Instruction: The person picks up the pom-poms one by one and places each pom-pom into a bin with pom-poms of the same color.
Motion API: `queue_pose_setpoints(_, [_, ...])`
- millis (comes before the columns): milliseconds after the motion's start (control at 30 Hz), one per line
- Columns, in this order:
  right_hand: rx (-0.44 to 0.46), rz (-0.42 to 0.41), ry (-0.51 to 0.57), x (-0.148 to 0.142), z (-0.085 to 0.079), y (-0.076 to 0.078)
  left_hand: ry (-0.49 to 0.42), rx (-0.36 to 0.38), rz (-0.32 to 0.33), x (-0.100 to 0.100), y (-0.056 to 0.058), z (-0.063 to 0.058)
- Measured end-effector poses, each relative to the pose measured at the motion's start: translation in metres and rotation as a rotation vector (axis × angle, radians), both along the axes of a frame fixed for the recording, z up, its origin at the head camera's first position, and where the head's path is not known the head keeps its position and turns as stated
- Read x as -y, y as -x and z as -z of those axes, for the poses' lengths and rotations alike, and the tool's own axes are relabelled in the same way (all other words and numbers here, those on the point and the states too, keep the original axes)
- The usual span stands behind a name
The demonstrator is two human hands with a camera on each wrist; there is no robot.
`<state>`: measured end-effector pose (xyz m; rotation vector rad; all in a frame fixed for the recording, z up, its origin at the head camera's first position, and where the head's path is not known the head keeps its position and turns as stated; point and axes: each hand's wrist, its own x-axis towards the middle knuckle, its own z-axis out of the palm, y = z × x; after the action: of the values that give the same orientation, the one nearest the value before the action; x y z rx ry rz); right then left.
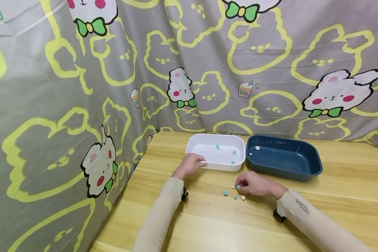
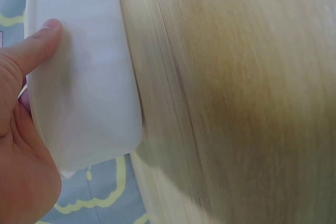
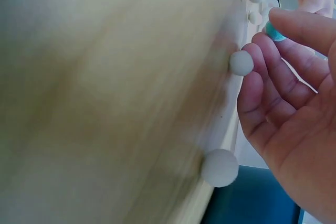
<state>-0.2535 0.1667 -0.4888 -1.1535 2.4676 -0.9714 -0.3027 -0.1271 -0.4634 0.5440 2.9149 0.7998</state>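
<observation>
My left hand grips the near rim of a white bin, its thumb on the outer wall in the left wrist view. Several small blue balls lie inside that bin. Over the table in front, my right hand pinches a light blue ball between thumb and fingertips. Around it on the wood lie a larger blue ball, a smaller blue ball, a white ball and a tiny white ball.
A dark blue bin stands right beside the white one, holding a white ball and a smaller white ball. Behind the wooden table hangs a grey patterned curtain, which also runs along the left side.
</observation>
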Motion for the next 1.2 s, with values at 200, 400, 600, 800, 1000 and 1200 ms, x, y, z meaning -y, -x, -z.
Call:
queue_pose_setpoints(200, [0.011,0.011,-0.013,0.000,-0.004,0.000,0.000,0.003,0.006,0.000,0.001,-0.001])
queue_pose_setpoints(400, [0.011,0.000,-0.018,0.003,-0.014,0.001,-0.009,-0.001,0.006,0.001,0.004,-0.003])
queue_pose_setpoints(600, [0.012,-0.018,-0.041,0.006,-0.016,-0.001,-0.002,0.010,0.002,0.001,0.004,-0.002])
queue_pose_setpoints(800, [0.003,-0.033,-0.029,0.009,-0.024,-0.003,-0.008,0.019,0.006,0.000,0.003,-0.001])
queue_pose_setpoints(1000, [-0.072,-0.027,-0.040,0.013,-0.034,0.001,-0.004,0.013,0.007,0.000,0.003,-0.002])
queue_pose_setpoints(1200, [-0.135,0.005,-0.010,0.014,-0.043,0.010,-0.009,0.019,0.001,0.000,0.002,-0.002])
